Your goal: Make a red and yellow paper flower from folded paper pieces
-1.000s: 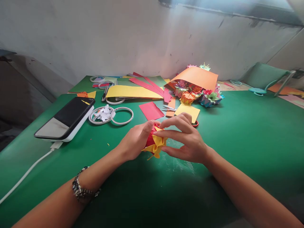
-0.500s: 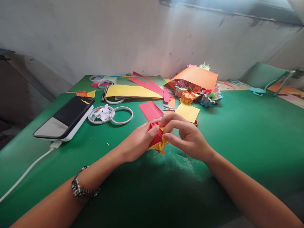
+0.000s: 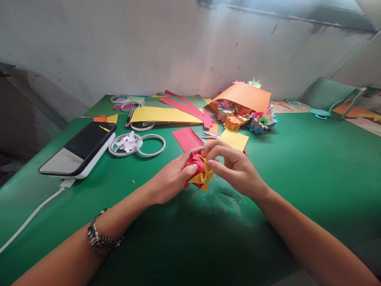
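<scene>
A small red and yellow folded-paper piece (image 3: pixel 198 169) is held above the green table (image 3: pixel 166 230), near the middle of the view. My left hand (image 3: pixel 171 174) grips its left side, the thumb lying over the red part. On the other side, my right hand (image 3: pixel 233 165) pinches the yellow paper between thumb and fingers. Just behind the hands are a red paper sheet (image 3: pixel 186 139), a yellow sheet (image 3: pixel 234 139) and scissors (image 3: pixel 210 135), partly covered.
At left lie a phone on a white block (image 3: pixel 80 147) with a cable and rings (image 3: pixel 151 145), one holding white scraps. Paper flowers (image 3: pixel 262 121) sit under an orange sheet (image 3: pixel 244 96) at the back. Farther right is a green pouch (image 3: pixel 324 93).
The paper piece has turned slightly in my hands, so more of its folded red top shows. The whole view has shifted a little.
</scene>
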Tool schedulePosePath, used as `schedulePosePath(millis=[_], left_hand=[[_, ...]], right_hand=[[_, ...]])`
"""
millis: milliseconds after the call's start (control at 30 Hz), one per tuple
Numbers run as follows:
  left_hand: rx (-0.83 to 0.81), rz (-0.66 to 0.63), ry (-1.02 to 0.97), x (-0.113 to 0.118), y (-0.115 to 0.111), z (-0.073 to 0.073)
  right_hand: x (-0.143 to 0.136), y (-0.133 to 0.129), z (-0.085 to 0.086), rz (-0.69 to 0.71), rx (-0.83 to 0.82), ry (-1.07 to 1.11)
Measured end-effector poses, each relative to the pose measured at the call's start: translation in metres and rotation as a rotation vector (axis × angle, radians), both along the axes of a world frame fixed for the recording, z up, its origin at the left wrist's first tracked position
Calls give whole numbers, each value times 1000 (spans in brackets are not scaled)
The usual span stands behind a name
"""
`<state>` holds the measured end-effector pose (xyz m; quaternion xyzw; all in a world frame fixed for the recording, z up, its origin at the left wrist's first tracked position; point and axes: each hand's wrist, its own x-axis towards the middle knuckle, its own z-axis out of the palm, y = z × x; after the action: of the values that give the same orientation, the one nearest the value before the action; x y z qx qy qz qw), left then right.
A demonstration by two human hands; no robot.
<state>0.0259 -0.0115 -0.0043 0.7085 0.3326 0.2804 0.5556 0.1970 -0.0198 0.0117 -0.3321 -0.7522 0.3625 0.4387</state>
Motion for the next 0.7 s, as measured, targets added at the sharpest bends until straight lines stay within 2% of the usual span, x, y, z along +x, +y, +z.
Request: schedulePosePath(millis=[333, 533, 700], left_hand=[[-21, -16, -43, 2, -1, -3], [40, 97, -32, 5, -3, -6], [-92, 53, -36, 7, -3, -6]], right_hand=[[-5, -2, -4, -48, -22, 23], [-7, -1, -7, -100, -48, -5], [-8, -1, -8, -151, -10, -26]])
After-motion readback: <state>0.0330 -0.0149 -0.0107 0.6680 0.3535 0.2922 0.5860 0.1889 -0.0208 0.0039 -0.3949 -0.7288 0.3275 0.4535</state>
